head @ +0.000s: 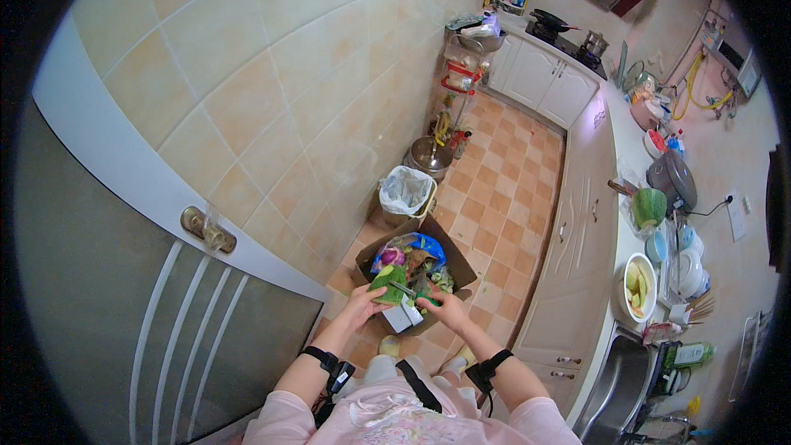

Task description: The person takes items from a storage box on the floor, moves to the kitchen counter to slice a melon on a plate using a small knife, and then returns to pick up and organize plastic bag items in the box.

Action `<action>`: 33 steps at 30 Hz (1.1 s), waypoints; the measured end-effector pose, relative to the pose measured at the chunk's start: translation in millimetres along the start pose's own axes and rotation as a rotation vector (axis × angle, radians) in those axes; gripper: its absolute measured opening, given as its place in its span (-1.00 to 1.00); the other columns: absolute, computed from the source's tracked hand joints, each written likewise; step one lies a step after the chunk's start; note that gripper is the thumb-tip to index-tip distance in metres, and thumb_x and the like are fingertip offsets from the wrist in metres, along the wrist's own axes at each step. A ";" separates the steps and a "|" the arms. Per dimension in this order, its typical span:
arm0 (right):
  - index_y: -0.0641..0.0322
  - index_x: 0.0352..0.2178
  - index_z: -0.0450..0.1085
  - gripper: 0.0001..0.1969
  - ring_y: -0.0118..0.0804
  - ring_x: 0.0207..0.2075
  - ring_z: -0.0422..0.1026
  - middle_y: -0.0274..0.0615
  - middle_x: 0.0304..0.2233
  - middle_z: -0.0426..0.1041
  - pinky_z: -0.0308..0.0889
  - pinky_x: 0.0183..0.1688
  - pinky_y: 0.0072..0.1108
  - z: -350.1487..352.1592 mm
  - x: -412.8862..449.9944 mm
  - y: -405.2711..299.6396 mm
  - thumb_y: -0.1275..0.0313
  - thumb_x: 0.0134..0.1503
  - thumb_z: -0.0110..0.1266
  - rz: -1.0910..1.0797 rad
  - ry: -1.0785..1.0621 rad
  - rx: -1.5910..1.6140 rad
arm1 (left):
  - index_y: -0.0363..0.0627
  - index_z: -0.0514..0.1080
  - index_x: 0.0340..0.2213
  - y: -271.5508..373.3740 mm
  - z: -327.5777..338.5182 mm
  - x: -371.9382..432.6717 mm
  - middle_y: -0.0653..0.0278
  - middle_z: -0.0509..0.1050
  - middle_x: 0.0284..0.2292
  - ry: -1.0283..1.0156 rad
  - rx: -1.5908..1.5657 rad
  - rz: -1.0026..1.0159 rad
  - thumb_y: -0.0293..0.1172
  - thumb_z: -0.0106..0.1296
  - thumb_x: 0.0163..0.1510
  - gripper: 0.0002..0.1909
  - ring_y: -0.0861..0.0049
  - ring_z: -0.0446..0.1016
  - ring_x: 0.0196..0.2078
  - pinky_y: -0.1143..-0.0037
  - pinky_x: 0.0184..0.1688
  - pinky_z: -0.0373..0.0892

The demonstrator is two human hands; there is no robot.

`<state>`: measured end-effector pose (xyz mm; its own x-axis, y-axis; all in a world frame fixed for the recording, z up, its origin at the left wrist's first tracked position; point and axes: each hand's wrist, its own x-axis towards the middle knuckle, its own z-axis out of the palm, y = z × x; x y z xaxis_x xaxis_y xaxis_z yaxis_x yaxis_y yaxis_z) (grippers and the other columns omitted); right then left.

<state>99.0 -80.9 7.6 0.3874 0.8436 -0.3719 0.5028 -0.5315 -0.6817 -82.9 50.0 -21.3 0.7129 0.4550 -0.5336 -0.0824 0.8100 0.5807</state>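
Note:
My left hand [366, 305] holds a green-skinned piece of what looks like melon rind [390, 284]. In my right hand [450, 311] is a green-handled metal cutting tool [401, 288], either a peeler or a small knife. Its metal end lies against or just over the rind. Both hands are above a cardboard box [462, 254] on the floor. Inside the box are a blue plastic bag [432, 248], a purple onion [392, 256], vegetable scraps [441, 279] and a white carton [403, 317].
A bin with a white liner [405, 190] stands behind the box, with a steel pot [431, 156] beyond. Along the right counter are a white bowl of pale peeled pieces [639, 287], a cut watermelon [649, 207] and a sink [621, 377]. A door [185, 321] borders my left.

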 end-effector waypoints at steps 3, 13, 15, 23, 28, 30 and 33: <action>0.16 -0.40 0.40 -0.53 -0.17 -0.41 0.38 -0.05 -0.47 0.41 0.24 -0.33 -0.52 -2.5 3.2 -0.3 -0.02 -0.16 -0.03 0.000 0.006 -0.035 | -0.28 0.20 -0.22 2.5 5.8 -4.0 0.10 0.36 -0.30 -0.022 0.070 -0.032 -0.45 -0.10 -0.06 -0.67 0.37 0.39 -0.29 0.44 -0.25 0.35; 0.06 -0.44 0.42 -0.47 -0.15 -0.39 0.38 -0.06 -0.49 0.41 0.25 -0.34 -0.48 6.4 18.8 -12.5 -0.15 -0.23 -0.09 0.024 0.029 -0.170 | -0.28 0.21 -0.23 1.7 -10.5 -0.9 0.07 0.34 -0.28 0.038 0.004 -0.038 -0.49 -0.13 -0.06 -0.70 0.29 0.38 -0.27 0.41 -0.24 0.35; 0.06 -0.44 0.42 -0.46 -0.15 -0.40 0.38 -0.07 -0.50 0.41 0.25 -0.34 -0.48 9.1 21.9 -13.4 -0.15 -0.23 -0.09 0.026 0.013 -0.167 | -0.29 0.21 -0.23 2.2 -14.8 -1.7 0.06 0.34 -0.28 0.044 0.014 -0.051 -0.49 -0.12 -0.07 -0.70 0.27 0.38 -0.26 0.40 -0.23 0.34; 0.05 -0.44 0.42 -0.44 -0.16 -0.41 0.38 -0.09 -0.52 0.41 0.24 -0.34 -0.47 4.5 23.6 -17.2 -0.18 -0.25 -0.09 0.034 -0.039 -0.171 | -0.31 0.18 -0.20 1.5 -20.3 -3.6 0.05 0.35 -0.29 0.011 -0.006 -0.064 -0.46 -0.11 -0.07 -0.65 0.31 0.39 -0.27 0.43 -0.23 0.35; 0.07 -0.41 0.41 -0.41 -0.18 -0.38 0.38 -0.09 -0.50 0.41 0.24 -0.32 -0.49 -0.4 21.3 -16.9 -0.20 -0.26 -0.10 0.070 -0.031 -0.186 | -0.32 0.20 -0.21 2.0 -14.3 -2.7 0.05 0.34 -0.28 -0.001 0.002 -0.076 -0.47 -0.11 -0.07 -0.67 0.31 0.38 -0.26 0.43 -0.23 0.34; 0.07 -0.40 0.41 -0.42 -0.19 -0.36 0.38 -0.09 -0.48 0.41 0.24 -0.31 -0.49 -3.5 20.7 -18.2 -0.19 -0.25 -0.10 0.085 -0.040 -0.200 | -0.34 0.21 -0.22 1.9 -13.7 -1.8 0.04 0.34 -0.27 0.000 -0.002 -0.087 -0.49 -0.11 -0.08 -0.67 0.30 0.37 -0.25 0.42 -0.22 0.34; 0.09 -0.41 0.41 -0.45 -0.26 -0.42 0.38 -0.16 -0.52 0.41 0.23 -0.37 -0.54 -3.4 23.7 -7.1 -0.15 -0.22 -0.09 0.050 -0.022 -0.151 | -0.31 0.21 -0.21 3.4 -12.9 0.8 0.06 0.34 -0.27 -0.033 -0.027 -0.083 -0.48 -0.11 -0.07 -0.67 0.32 0.38 -0.26 0.44 -0.23 0.34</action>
<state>107.3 -57.4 5.8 0.3986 0.8164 -0.4179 0.5946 -0.5770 -0.5599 -91.5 57.8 -27.7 0.7402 0.3740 -0.5587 -0.0402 0.8541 0.5186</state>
